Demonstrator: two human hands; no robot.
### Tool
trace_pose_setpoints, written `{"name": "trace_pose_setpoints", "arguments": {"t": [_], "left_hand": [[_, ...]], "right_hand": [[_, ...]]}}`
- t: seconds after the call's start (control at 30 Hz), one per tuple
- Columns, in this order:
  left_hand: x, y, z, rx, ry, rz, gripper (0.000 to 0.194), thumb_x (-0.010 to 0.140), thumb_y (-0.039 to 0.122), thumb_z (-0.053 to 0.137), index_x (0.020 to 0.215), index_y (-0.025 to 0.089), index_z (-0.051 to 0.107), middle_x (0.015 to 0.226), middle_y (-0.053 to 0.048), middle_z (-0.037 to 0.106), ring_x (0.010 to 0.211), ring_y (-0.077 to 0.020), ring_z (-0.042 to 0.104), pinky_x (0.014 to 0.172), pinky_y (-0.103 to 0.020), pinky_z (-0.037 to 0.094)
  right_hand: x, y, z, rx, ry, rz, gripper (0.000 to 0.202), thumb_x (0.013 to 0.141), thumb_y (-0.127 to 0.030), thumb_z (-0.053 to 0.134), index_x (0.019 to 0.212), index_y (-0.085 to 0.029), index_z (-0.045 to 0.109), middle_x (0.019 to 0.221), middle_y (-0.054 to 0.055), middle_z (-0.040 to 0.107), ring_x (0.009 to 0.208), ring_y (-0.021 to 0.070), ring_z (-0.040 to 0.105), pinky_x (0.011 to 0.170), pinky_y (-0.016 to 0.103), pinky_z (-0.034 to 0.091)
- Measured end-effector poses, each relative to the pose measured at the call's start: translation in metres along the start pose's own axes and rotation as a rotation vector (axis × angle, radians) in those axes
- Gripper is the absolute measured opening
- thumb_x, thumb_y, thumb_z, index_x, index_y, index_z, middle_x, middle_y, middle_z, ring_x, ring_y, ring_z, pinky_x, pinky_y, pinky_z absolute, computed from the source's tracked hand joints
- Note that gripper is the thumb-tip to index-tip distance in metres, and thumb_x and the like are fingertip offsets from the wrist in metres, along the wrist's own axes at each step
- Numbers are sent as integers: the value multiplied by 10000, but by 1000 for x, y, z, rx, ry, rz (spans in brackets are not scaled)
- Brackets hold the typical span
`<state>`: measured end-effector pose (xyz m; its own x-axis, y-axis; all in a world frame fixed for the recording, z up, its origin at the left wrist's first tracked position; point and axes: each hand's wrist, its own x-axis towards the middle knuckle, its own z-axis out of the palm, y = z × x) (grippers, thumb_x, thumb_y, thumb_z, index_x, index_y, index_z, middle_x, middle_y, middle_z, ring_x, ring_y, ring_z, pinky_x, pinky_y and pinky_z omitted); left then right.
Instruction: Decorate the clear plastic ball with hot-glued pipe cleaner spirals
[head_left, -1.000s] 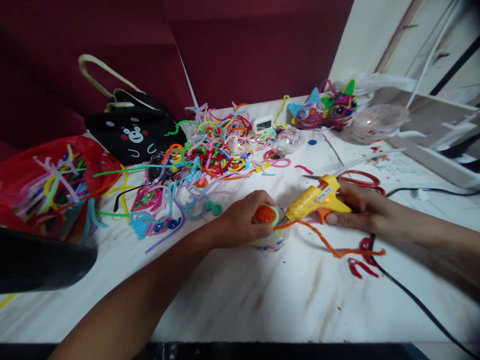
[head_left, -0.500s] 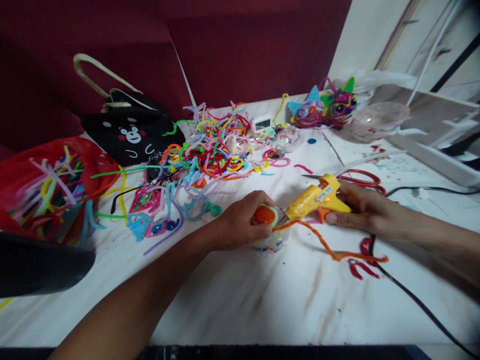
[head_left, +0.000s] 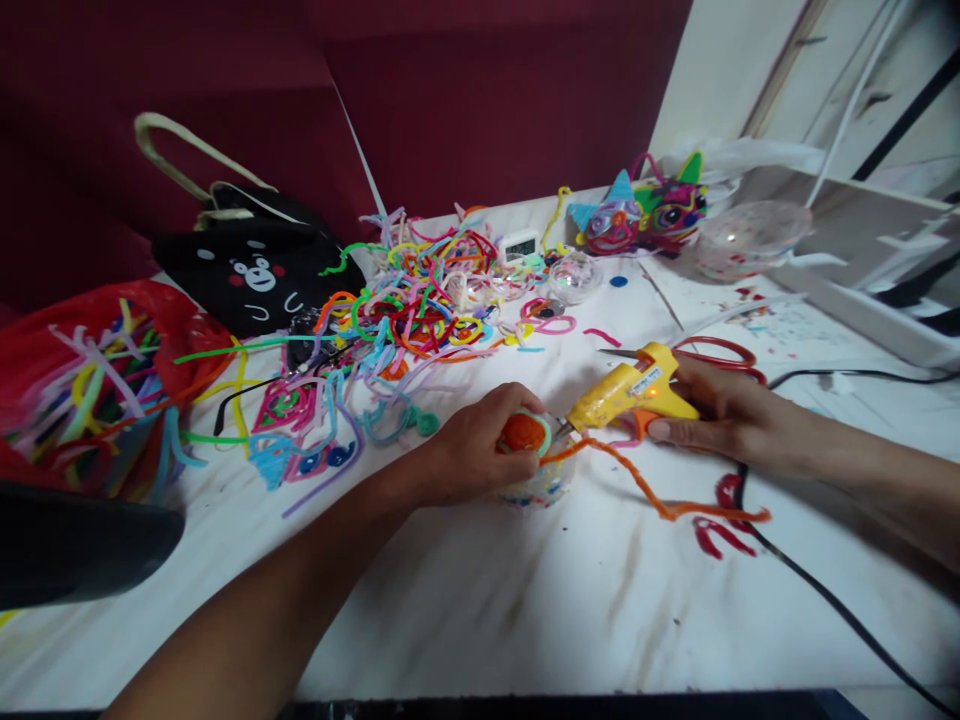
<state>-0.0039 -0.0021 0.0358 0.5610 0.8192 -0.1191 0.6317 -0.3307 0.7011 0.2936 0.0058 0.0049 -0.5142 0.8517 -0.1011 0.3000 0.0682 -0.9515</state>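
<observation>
Head view: at centre, the left grip point(head_left: 480, 447) is clamped on an orange disc point(head_left: 523, 434); the right grip point(head_left: 705, 405) wraps a yellow glue gun point(head_left: 621, 395). A slip could bring its nozzle point(head_left: 564, 432) onto the left grip; snagging the trailing orange pipe cleaner point(head_left: 664, 512) might tug the disc askew.

Left hand point(head_left: 480, 447) and right hand point(head_left: 716, 405) curled

A white, brown-streaked marble-patterned surface point(head_left: 555, 610) runs back to a dark maroon backdrop point(head_left: 495, 110), crossed by a thin, pale, slanting seam point(head_left: 358, 145). An off-white wall point(head_left: 716, 80) rises at right; light falls softly.
</observation>
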Motion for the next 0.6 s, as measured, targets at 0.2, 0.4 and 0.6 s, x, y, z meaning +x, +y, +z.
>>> {"name": "trace_pose_setpoints", "arguments": {"t": [0.2, 0.4, 0.6], "left_hand": [[0, -1, 0, -50, -5, -3, 497, 713, 284, 577, 1196, 211, 483, 1121, -39, 604, 927, -207, 585, 811, -342, 478], [0, -6, 2, -78, 11, 20, 583, 714, 257, 598, 1274, 227, 440, 1335, -88, 544, 1194, -272, 548, 1015, -429, 434], [1, -4, 2, -79, 5, 16, 586, 707, 247, 592, 1274, 230, 443, 1357, -91, 539, 1208, -270, 550, 1031, -435, 433]], "right_hand": [[-1, 3, -1, 0, -42, 7, 387, 803, -369, 737, 1108, -291, 513, 995, -16, 652, 930, 195, 578, 839, 316, 490], [0, 4, -1, 38, -45, -6, 448, 797, -352, 748, 1158, -283, 490, 1024, -8, 632, 965, 201, 563, 865, 328, 477], [-1, 1, 1, 20, -39, 5, 432, 783, -372, 757, 1127, -279, 512, 972, -8, 632, 902, 207, 564, 800, 330, 488]]}}
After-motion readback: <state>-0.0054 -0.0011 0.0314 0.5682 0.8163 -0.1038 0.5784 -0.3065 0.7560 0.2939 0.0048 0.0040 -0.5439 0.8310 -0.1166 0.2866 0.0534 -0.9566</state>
